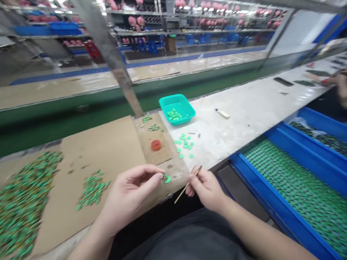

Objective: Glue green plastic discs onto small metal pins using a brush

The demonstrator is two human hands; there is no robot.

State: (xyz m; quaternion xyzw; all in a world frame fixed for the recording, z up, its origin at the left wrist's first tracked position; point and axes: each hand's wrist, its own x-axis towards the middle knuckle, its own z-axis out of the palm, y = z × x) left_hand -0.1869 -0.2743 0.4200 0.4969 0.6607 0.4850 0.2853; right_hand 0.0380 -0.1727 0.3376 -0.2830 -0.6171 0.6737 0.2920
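My left hand [138, 189] pinches a small dark-and-green piece [164, 176] between thumb and fingertips at the table's front edge. A bright green disc [168, 180] shows right at those fingertips; whether it is joined to the piece I cannot tell. In my right hand [202, 184], fingers closed, is a thin wooden stick [182, 194], slanting down to the left, its upper end darker. Just beyond the hands lie several loose green discs [185, 144] on the white tabletop. An orange-red round cap [155, 145] sits on a piece of cardboard [159, 157].
At left, a large heap of green-and-gold pieces [24, 202] and a smaller pile [93, 189] cover cardboard. A turquoise basket [177, 121] holds green discs. A pale-handled tool [222, 113] lies farther right. Blue trays [260, 187] with green pieces stand at right. Another person's hand [340, 85] is far right.
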